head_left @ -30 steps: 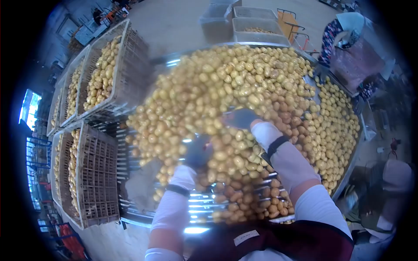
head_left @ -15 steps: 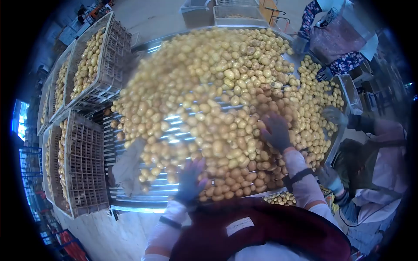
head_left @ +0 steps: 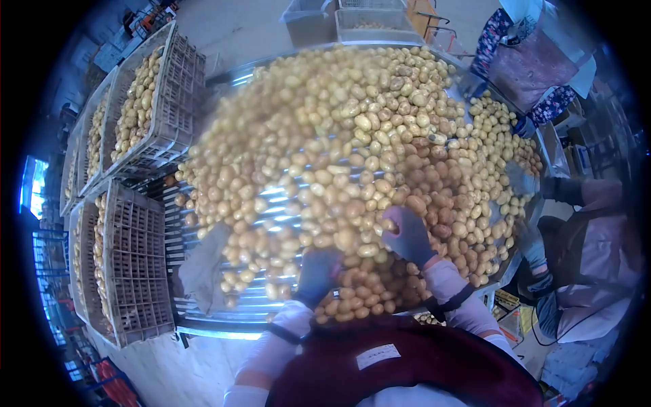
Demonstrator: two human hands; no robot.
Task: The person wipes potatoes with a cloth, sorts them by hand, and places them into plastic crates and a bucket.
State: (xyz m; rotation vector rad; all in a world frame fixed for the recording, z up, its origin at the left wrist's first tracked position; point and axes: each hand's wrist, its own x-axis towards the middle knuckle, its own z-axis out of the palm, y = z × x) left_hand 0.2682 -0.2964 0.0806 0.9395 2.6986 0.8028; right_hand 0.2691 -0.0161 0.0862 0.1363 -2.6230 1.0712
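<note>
Many yellow-brown potatoes (head_left: 330, 237) cover a sorting table of metal rollers (head_left: 251, 298). My left hand (head_left: 319, 275), in a dark glove, lies low among the potatoes near the front edge; its fingers are hidden and blurred. To its right, my gloved right hand (head_left: 410, 234) has its fingers curled together with pinkish tips against the potatoes. Whether a potato is inside that hand is hidden. Between and below my hands is a cluster of browner potatoes (head_left: 356, 295). A grey cloth (head_left: 207, 268) hangs over the rollers at the left.
Plastic crates (head_left: 139, 261) of potatoes stand along the left side. At the right edge, a co-worker's gloved hands (head_left: 522, 180) are near the potatoes. Another person (head_left: 532, 64) works at the far right corner. Grey bins (head_left: 308, 24) stand behind the table.
My right hand has moved back toward me and left, its fingers now curled. My left hand has moved slightly up and right, closer to it. Potatoes between them have shifted.
</note>
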